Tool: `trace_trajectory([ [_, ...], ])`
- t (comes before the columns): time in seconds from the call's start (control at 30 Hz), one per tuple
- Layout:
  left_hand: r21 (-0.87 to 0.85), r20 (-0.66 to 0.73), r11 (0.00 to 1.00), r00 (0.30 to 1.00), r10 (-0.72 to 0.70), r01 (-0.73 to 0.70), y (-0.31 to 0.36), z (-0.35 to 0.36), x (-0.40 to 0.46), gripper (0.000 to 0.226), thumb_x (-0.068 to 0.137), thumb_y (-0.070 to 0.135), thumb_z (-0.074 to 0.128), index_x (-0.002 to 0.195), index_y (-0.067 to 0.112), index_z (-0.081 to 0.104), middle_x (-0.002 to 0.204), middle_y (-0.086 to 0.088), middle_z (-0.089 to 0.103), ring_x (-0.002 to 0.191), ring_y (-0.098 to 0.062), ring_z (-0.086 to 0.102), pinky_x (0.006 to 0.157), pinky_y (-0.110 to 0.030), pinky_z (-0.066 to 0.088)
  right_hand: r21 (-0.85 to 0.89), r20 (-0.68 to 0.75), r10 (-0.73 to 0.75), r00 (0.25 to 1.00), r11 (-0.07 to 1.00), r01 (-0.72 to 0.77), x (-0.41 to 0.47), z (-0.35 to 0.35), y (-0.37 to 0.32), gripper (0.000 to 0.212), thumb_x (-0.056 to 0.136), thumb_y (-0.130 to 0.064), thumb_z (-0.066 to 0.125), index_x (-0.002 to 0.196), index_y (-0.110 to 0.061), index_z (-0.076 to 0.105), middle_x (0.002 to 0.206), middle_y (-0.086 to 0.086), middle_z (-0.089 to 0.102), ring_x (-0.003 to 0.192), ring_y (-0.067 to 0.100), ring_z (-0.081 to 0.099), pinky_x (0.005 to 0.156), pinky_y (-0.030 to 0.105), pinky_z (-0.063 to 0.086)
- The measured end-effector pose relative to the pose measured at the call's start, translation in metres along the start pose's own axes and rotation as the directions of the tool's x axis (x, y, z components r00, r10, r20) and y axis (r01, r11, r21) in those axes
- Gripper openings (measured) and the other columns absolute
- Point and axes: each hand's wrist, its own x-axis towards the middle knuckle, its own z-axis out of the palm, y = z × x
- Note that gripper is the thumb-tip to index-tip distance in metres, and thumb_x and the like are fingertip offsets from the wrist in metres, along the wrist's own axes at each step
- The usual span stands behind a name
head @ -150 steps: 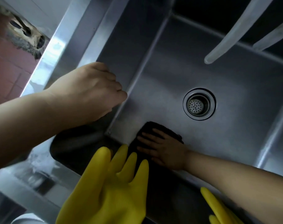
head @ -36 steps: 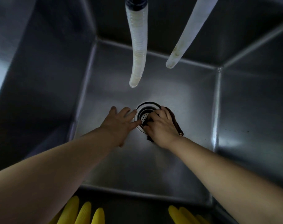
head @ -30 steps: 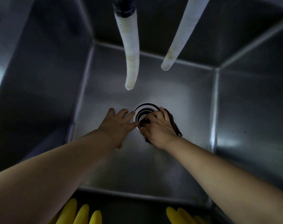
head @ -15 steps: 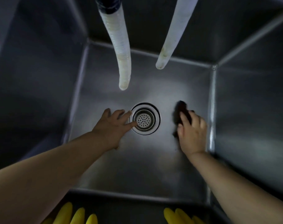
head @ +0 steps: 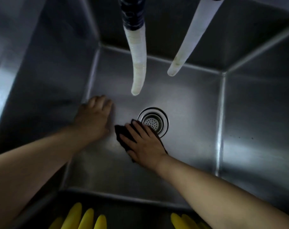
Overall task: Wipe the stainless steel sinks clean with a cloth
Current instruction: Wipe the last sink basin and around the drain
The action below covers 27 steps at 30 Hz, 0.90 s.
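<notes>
I look straight down into a deep stainless steel sink (head: 186,100). My right hand (head: 144,142) lies flat on a dark cloth (head: 121,133) and presses it onto the sink floor, just left of the round drain strainer (head: 154,122); its fingertips reach the drain's rim. Most of the cloth is hidden under the hand. My left hand (head: 94,119) rests palm down on the floor near the left wall, fingers straight, holding nothing.
Two pale hoses hang into the sink from above, a ribbed hose (head: 138,66) with a dark sleeve over the middle and a smooth hose (head: 188,45) to its right. Yellow rubber glove fingers (head: 84,219) hang at the near edge, with more glove fingers (head: 181,220) on the right.
My right hand has swept the cloth from the right side of the floor back across the drain to its left. My left hand has slid away from the drain toward the left wall.
</notes>
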Motion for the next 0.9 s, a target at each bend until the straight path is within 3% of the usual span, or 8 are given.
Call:
trace_trajectory([
  [0.13,-0.137,-0.031,0.975,0.983,-0.180,0.175,-0.016,-0.009,0.006,0.084,0.074,0.036,0.071,0.143,0.010,0.029,0.151,-0.012,0.017,0.136,-0.031,0.016,0.107,-0.046,0.029,0.028,-0.048,0.157,0.986,0.987,-0.156,0.077,-0.014,0.019,0.062,0.094,-0.043,0.036,0.150,-0.025,0.019,0.157,0.008,0.021,0.145,0.031,0.012,0.117,0.047,0.009],
  [0.27,-0.138,-0.095,0.983,0.986,-0.136,0.123,-0.009,-0.007,0.001,0.073,0.076,0.036,0.068,0.137,0.011,0.038,0.149,-0.010,0.024,0.134,-0.028,0.017,0.105,-0.045,0.028,0.099,-0.118,0.357,0.927,0.933,-0.347,0.107,-0.026,0.075,0.065,0.093,-0.040,0.040,0.151,-0.023,0.016,0.157,0.007,0.018,0.145,0.032,0.008,0.117,0.044,0.009],
  [0.47,-0.021,-0.062,0.998,0.997,-0.054,0.052,-0.001,-0.009,-0.007,0.066,0.082,0.039,0.060,0.140,0.020,0.034,0.152,-0.004,0.015,0.137,-0.025,0.009,0.107,-0.041,0.027,0.068,-0.132,0.501,0.855,0.866,-0.496,0.047,-0.019,0.137,0.062,0.091,-0.041,0.032,0.149,-0.026,0.020,0.156,0.006,0.020,0.145,0.031,0.008,0.118,0.044,0.008],
  [0.63,0.049,-0.074,0.999,0.997,0.001,0.002,0.011,-0.019,-0.008,0.062,0.087,0.040,0.053,0.141,0.020,0.030,0.155,-0.005,0.008,0.140,-0.025,0.005,0.107,-0.039,0.024,0.016,-0.096,0.556,0.826,0.830,-0.557,-0.031,-0.001,0.122,0.063,0.089,-0.042,0.031,0.148,-0.021,0.023,0.154,0.015,0.023,0.144,0.034,0.009,0.116,0.048,0.010],
  [0.77,0.034,-0.069,0.999,0.997,-0.019,0.022,0.009,-0.033,-0.009,0.053,0.088,0.038,0.052,0.135,0.019,0.037,0.152,-0.004,0.018,0.138,-0.024,0.011,0.105,-0.038,0.025,-0.022,-0.069,0.474,0.878,0.879,-0.476,-0.071,0.017,0.069,0.067,0.083,-0.046,0.041,0.144,-0.019,0.034,0.152,0.022,0.026,0.141,0.041,0.015,0.112,0.054,0.011],
  [0.9,0.058,-0.128,0.997,0.991,-0.043,0.051,-0.005,-0.058,-0.021,0.038,0.088,0.038,0.049,0.120,0.017,0.050,0.133,-0.007,0.046,0.125,-0.028,0.035,0.097,-0.038,0.034,-0.076,-0.025,0.084,0.996,0.993,-0.086,-0.080,0.026,0.019,0.069,0.080,-0.050,0.050,0.143,-0.026,0.035,0.151,0.021,0.030,0.141,0.043,0.020,0.112,0.058,0.014],
])
